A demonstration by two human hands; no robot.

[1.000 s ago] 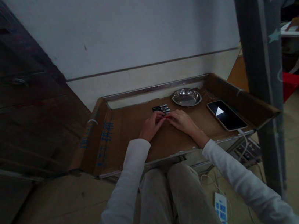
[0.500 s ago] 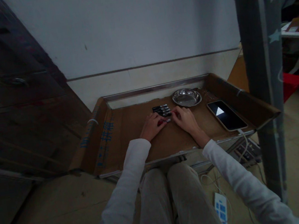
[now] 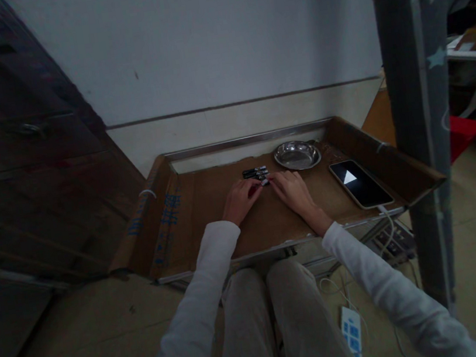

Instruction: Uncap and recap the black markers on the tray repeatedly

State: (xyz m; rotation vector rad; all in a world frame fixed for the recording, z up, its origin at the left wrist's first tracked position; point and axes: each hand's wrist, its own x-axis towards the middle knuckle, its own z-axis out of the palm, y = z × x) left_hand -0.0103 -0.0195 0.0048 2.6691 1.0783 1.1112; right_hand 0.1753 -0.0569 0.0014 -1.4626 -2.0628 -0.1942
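Observation:
A short row of dark batteries (image 3: 255, 172) lies on the cardboard-covered table (image 3: 206, 206), just beyond my fingers. My left hand (image 3: 241, 200) and my right hand (image 3: 293, 191) rest side by side on the cardboard. Their fingertips meet on the nearest battery (image 3: 265, 181), at the front of the row. Both hands are curled, palms down. White sleeves cover my forearms. The dim light hides the exact grip on that battery.
A round metal dish (image 3: 297, 155) stands behind and to the right of the batteries. A phone (image 3: 360, 183) with a lit screen lies at the right, its cable hanging to a power strip (image 3: 353, 335) on the floor. A grey post (image 3: 418, 117) rises at the right and dark wooden furniture (image 3: 17, 150) at the left.
Both hands have slid a little farther from me, carrying a battery from the open cardboard up against the front of the row.

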